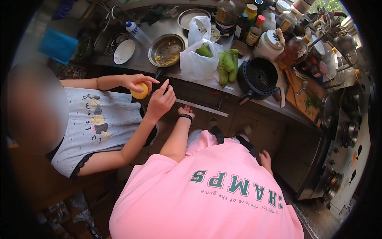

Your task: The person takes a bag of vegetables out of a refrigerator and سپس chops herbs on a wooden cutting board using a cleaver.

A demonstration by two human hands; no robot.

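Note:
My left hand [186,112], with a black band at its wrist, is held out low in front of the counter, palm up and empty. At my right side hangs my right hand [264,159], partly hidden by my pink shirt; what its fingers do is hard to tell. To my left stands another person, one hand around a round yellow-orange fruit [139,90], the other hand raised beside it. On the counter are a frying pan [165,50] with yellow food bits, a white plastic bag [198,64] holding a green vegetable, long green gourds [228,65] and a black air fryer basket [259,76].
A white oval plate [124,52] lies left of the pan. Bottles and jars crowd the counter's back right, near a lidded white jar [268,44]. Chopped greens lie on a wooden cutting board [301,101]. A gas stove [334,167] is at right; an open drawer [206,108] juts out below the counter.

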